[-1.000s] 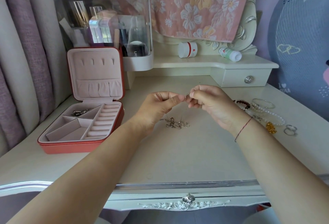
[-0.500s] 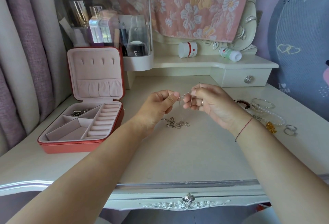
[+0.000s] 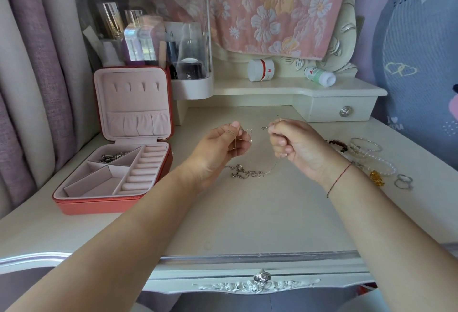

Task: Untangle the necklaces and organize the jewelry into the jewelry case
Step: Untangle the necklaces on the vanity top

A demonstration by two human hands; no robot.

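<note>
The fingers (image 3: 244, 138) of the left hand (image 3: 218, 150) are curled and pinch one part of a thin silver chain (image 3: 273, 166). The right hand (image 3: 300, 148) is also curled and pinches the end with the small clasp, which sticks out to the left. Both hands are above the table (image 3: 247, 212), with a gap between them. From the right hand the chain goes down to a tangle of necklaces (image 3: 247, 173), which lies on the table between the two wrists. On the left stands the jewelry case (image 3: 99, 206), open with its lid upright; some silver pieces (image 3: 114, 156) lie in its far left compartment. On the right of the table lie bracelets (image 3: 379, 163), a gold piece (image 3: 376, 178) and two rings (image 3: 404, 181).
</note>
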